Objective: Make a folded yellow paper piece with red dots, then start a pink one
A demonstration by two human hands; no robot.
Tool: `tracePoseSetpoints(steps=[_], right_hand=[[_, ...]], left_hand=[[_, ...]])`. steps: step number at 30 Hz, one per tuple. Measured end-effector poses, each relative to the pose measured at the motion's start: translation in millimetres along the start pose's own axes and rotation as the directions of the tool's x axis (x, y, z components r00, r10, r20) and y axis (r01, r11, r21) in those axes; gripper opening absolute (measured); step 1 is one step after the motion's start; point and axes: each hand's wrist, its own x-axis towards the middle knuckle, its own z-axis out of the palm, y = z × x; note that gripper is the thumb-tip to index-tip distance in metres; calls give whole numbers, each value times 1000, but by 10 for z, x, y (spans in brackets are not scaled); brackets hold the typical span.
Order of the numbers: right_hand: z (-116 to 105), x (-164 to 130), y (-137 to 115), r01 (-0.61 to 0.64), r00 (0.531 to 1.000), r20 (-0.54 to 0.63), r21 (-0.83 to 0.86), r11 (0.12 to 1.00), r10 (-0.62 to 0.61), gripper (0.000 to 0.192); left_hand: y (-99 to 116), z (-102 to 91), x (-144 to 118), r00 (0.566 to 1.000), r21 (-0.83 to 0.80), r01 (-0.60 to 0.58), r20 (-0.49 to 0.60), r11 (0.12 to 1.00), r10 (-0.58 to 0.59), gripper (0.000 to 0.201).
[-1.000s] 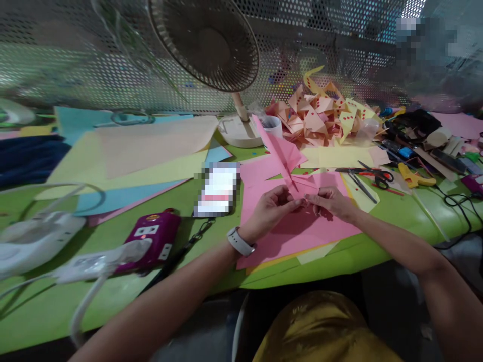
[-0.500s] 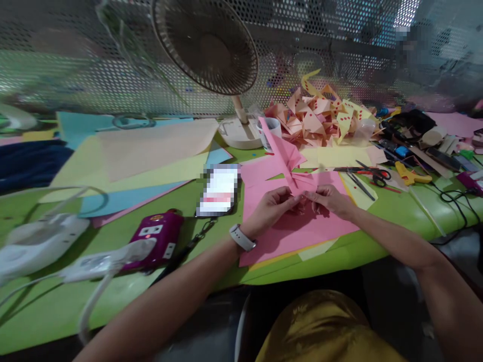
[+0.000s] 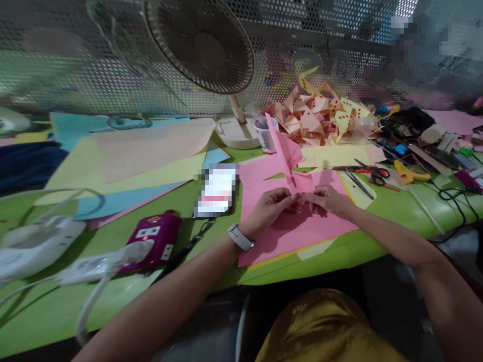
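Folding: both hands pinch the pink folded paper (image 3: pixel 289 161) at its lower tip, above the pink sheet (image 3: pixel 298 229).
Left hand (image 3: pixel 269 208): fingers closed on the fold.
Right hand (image 3: pixel 326 198): fingers closed on the same tip.
Next move: likely a firm crease, needing steady opposing pressure.
Edges: table edge (image 3: pixel 302 269) near the wrists.
Room: scissors (image 3: pixel 372 173) right, phone (image 3: pixel 217 191) left, both apart.

Fan (image 3: pixel 199 48) behind paper sheets (image 3: pixel 151 151) — scissors (image 3: pixel 372 173) right.
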Motion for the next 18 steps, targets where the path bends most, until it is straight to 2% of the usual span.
tracePoseSetpoints(steps=[18], right_hand=[[24,-21,-92,-38,999,-8,-51,998,37,54]], left_hand=[[0,18,5,1000,-31,-20,-24,999,19,44]])
